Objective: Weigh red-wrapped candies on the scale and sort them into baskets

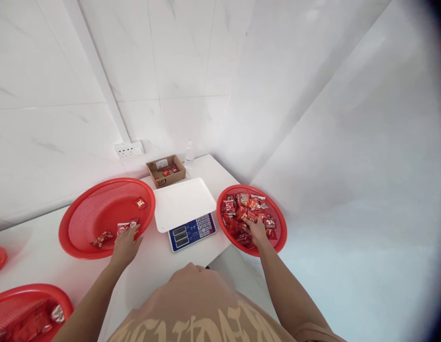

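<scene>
Tan shirt (192, 299) with pale lettering right up close, two bare hands beyond. Left hand (125, 249) reaches over the left basket's (106, 213) near rim, fingers at shiny red packets (141, 203) with white print; whether its grip is closed, I can't tell. Right hand (256, 232) dips into the right basket (283, 228), fingers among a glossy red heap (244, 198); can't tell that grip either. Counting: three red mesh baskets, four packets visible in the left one, too many right to number. One blue scale (192, 232), one white pan (185, 202), one cardboard box (170, 179), one clear bottle (189, 156), one white worktop (215, 172).
</scene>
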`<act>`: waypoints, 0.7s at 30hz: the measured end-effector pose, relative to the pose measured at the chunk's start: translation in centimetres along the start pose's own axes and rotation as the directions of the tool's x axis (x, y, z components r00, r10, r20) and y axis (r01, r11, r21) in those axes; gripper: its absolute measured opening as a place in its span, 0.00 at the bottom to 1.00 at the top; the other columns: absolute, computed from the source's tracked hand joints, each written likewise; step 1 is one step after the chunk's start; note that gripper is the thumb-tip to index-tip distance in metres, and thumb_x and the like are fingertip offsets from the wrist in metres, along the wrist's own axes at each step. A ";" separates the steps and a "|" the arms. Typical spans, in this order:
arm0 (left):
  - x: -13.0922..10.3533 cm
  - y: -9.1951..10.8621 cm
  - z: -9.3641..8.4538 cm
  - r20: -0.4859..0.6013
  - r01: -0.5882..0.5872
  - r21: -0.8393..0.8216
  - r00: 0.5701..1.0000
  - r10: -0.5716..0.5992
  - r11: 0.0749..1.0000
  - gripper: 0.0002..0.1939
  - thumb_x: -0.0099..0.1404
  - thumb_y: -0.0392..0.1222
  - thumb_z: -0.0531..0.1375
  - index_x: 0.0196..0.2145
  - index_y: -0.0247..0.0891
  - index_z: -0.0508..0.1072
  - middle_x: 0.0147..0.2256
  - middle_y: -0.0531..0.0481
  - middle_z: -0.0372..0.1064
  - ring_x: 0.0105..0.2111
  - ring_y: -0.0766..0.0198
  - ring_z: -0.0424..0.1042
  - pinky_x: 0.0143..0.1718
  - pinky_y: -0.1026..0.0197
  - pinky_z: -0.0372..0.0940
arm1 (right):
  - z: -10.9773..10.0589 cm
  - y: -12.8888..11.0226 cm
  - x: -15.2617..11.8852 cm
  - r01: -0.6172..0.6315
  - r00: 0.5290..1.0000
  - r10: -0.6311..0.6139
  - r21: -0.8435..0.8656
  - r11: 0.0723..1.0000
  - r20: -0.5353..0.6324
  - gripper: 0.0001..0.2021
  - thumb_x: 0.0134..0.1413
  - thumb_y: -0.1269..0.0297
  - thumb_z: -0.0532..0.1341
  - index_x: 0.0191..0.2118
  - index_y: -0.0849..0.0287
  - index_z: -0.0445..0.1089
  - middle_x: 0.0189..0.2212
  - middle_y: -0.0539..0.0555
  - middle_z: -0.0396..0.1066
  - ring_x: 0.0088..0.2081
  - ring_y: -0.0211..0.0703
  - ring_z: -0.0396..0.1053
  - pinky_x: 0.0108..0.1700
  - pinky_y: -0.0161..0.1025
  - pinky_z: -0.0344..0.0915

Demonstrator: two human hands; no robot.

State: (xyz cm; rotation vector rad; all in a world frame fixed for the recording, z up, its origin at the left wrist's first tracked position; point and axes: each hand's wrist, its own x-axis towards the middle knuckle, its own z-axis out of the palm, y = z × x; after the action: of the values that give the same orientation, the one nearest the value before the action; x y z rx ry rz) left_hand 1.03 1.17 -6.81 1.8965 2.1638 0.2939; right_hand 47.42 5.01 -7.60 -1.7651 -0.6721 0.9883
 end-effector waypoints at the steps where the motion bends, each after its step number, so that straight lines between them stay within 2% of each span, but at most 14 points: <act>1: 0.1 0.4 -0.1 -0.027 -0.020 -0.034 0.999 0.019 0.999 0.23 0.62 0.46 0.48 0.50 0.33 0.66 0.52 0.37 0.66 0.57 0.48 0.58 0.56 0.49 0.53 | 0.0 -0.7 -0.2 -0.029 0.999 0.030 0.081 0.996 -0.013 0.18 0.41 0.66 0.63 0.41 0.56 0.62 0.33 0.49 0.70 0.30 0.38 0.71 0.33 0.36 0.73; 4: 0.2 3.0 -0.3 -0.054 -0.082 -0.207 0.996 0.072 0.975 0.22 0.61 0.46 0.49 0.50 0.33 0.66 0.52 0.39 0.65 0.58 0.49 0.56 0.58 0.47 0.51 | 1.3 -3.2 -1.4 -0.137 0.991 0.127 0.323 0.936 0.050 0.17 0.40 0.69 0.65 0.39 0.55 0.63 0.33 0.46 0.70 0.31 0.35 0.70 0.32 0.31 0.73; 5: 0.0 4.3 -0.4 -0.037 -0.096 -0.291 0.995 0.089 0.952 0.22 0.61 0.47 0.49 0.50 0.34 0.66 0.53 0.40 0.65 0.58 0.50 0.56 0.58 0.47 0.51 | 2.1 -4.0 -1.9 -0.170 0.984 0.138 0.376 0.911 0.109 0.16 0.40 0.70 0.65 0.38 0.55 0.63 0.32 0.46 0.70 0.31 0.34 0.69 0.31 0.29 0.72; 7: -0.4 7.6 -0.5 0.067 -0.097 -0.489 0.987 0.148 0.867 0.23 0.61 0.50 0.51 0.52 0.38 0.63 0.54 0.42 0.64 0.55 0.53 0.61 0.57 0.48 0.54 | 4.5 -5.5 -3.2 -0.256 0.953 0.154 0.423 0.869 0.260 0.13 0.42 0.72 0.65 0.36 0.56 0.64 0.27 0.45 0.69 0.28 0.31 0.68 0.28 0.26 0.70; 9: -0.9 11.0 -0.7 0.228 -0.008 -0.687 0.947 0.226 0.727 0.26 0.60 0.51 0.55 0.54 0.40 0.61 0.54 0.41 0.63 0.53 0.55 0.63 0.53 0.51 0.59 | 7.3 -6.5 -4.6 -0.342 0.895 0.156 0.417 0.842 0.418 0.09 0.43 0.72 0.65 0.32 0.57 0.65 0.25 0.45 0.68 0.25 0.29 0.67 0.26 0.23 0.69; 11: -1.2 14.1 -0.8 0.366 0.155 -0.825 0.879 0.305 0.543 0.28 0.59 0.51 0.57 0.55 0.43 0.59 0.54 0.42 0.62 0.51 0.58 0.65 0.48 0.54 0.63 | 10.2 -6.9 -6.3 -0.408 0.824 0.142 0.400 0.821 0.549 0.08 0.43 0.72 0.66 0.30 0.58 0.66 0.24 0.46 0.69 0.24 0.28 0.67 0.25 0.23 0.68; 13: -1.2 16.0 -0.8 0.399 0.278 -0.892 0.855 0.332 0.356 0.26 0.59 0.53 0.58 0.53 0.43 0.61 0.53 0.42 0.63 0.47 0.59 0.67 0.44 0.55 0.65 | 12.6 -6.9 -7.7 -0.444 0.767 0.116 0.391 0.806 0.631 0.09 0.41 0.71 0.67 0.30 0.58 0.67 0.25 0.46 0.70 0.25 0.29 0.68 0.26 0.24 0.69; 15: -1.0 16.6 -0.7 0.412 0.362 -0.905 0.877 0.248 0.223 0.23 0.58 0.55 0.59 0.46 0.40 0.65 0.47 0.44 0.67 0.39 0.62 0.70 0.40 0.57 0.66 | 14.2 -6.5 -8.7 -0.462 0.724 0.106 0.365 0.808 0.681 0.10 0.40 0.69 0.68 0.31 0.57 0.67 0.26 0.47 0.71 0.27 0.31 0.69 0.28 0.27 0.71; 16: -0.7 16.5 -0.6 0.420 0.388 -0.903 0.889 0.181 0.186 0.21 0.57 0.55 0.59 0.43 0.39 0.67 0.42 0.45 0.69 0.34 0.64 0.71 0.37 0.58 0.66 | 14.7 -6.2 -8.8 -0.462 0.711 0.111 0.343 0.818 0.694 0.10 0.41 0.68 0.68 0.31 0.57 0.67 0.27 0.47 0.72 0.28 0.32 0.70 0.29 0.28 0.71; 18: -0.2 15.5 -0.4 0.433 0.421 -0.889 0.901 0.032 0.178 0.18 0.57 0.55 0.59 0.36 0.38 0.67 0.33 0.49 0.69 0.25 0.68 0.68 0.32 0.61 0.65 | 15.2 -5.5 -8.8 -0.437 0.713 0.147 0.270 0.858 0.686 0.11 0.42 0.66 0.67 0.33 0.56 0.67 0.28 0.47 0.72 0.28 0.33 0.70 0.26 0.28 0.69; 21: 0.9 13.6 0.0 0.435 0.447 -0.862 0.894 -0.104 0.239 0.16 0.57 0.53 0.60 0.32 0.37 0.66 0.27 0.53 0.67 0.20 0.71 0.64 0.27 0.64 0.62 | 15.7 -4.7 -8.1 -0.338 0.752 0.206 0.099 0.936 0.626 0.12 0.42 0.66 0.66 0.35 0.55 0.65 0.29 0.47 0.71 0.28 0.34 0.71 0.21 0.26 0.62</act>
State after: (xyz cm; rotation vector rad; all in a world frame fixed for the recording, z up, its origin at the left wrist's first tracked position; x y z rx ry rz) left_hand 13.74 3.84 -2.58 0.7222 1.4162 0.9239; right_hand 29.72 7.89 -3.82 -1.3671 -0.6739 1.8123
